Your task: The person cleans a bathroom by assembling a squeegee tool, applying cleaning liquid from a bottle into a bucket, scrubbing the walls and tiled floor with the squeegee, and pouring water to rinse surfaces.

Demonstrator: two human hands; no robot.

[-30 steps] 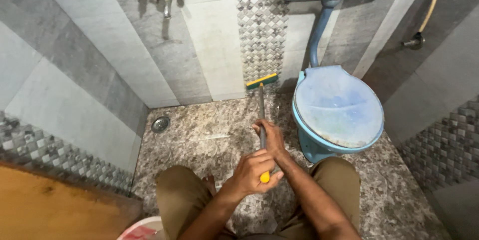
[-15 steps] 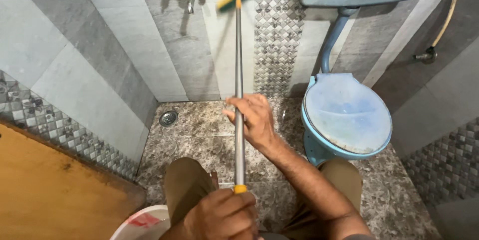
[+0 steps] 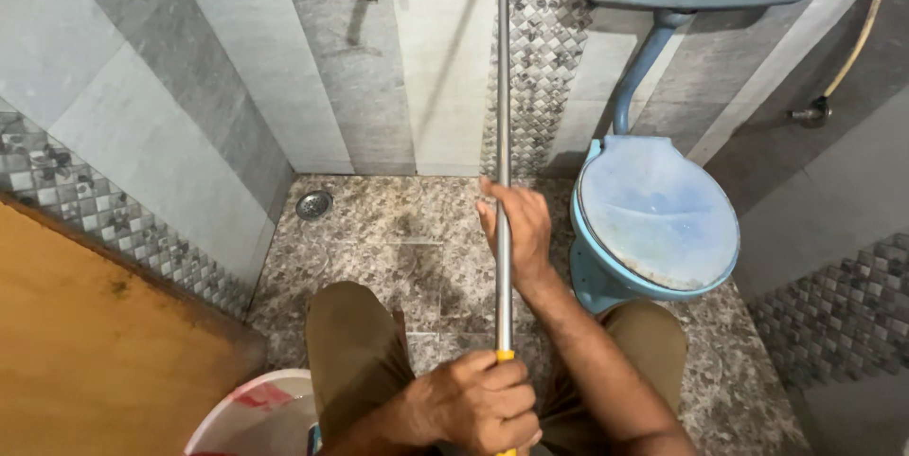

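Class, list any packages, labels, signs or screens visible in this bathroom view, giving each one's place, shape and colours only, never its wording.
No packages, signs or screens show.
Red patch, perhaps a label: on the white bucket at the bottom edge, left of the person's knees; irregular shape, too blurred to tell if it is a sticker or print.

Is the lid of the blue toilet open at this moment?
No, the blue toilet has its lid down flat over the bowl, to the right of the metal pole that both hands hold.
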